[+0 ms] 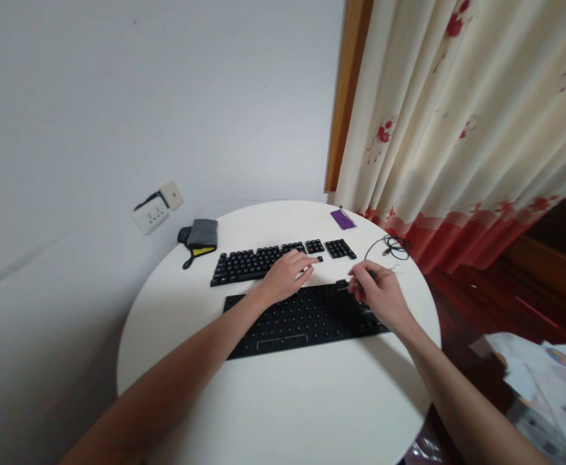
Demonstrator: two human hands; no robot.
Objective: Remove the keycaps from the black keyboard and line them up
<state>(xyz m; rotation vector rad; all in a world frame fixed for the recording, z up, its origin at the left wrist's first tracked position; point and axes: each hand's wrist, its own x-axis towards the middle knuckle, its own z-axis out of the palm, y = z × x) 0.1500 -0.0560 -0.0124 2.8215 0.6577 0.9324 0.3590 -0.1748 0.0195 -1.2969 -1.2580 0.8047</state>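
Observation:
A bare black keyboard base (306, 320) with its keycaps off lies on the round white table (283, 400). Behind it the removed black keycaps (263, 261) sit laid out in keyboard order. My left hand (287, 274) reaches over the far edge of the base, its fingers stretched toward a single keycap (320, 259) at the right end of the rows. My right hand (379, 294) hovers over the base's right end, its fingers pinched round a small dark thin tool that I cannot make out.
A grey pouch (200, 236) with a yellow edge lies at the table's back left. A purple card (343, 219) and a coiled black cable (392, 247) lie at the back right. A wall socket (154, 212) is left; curtains hang right.

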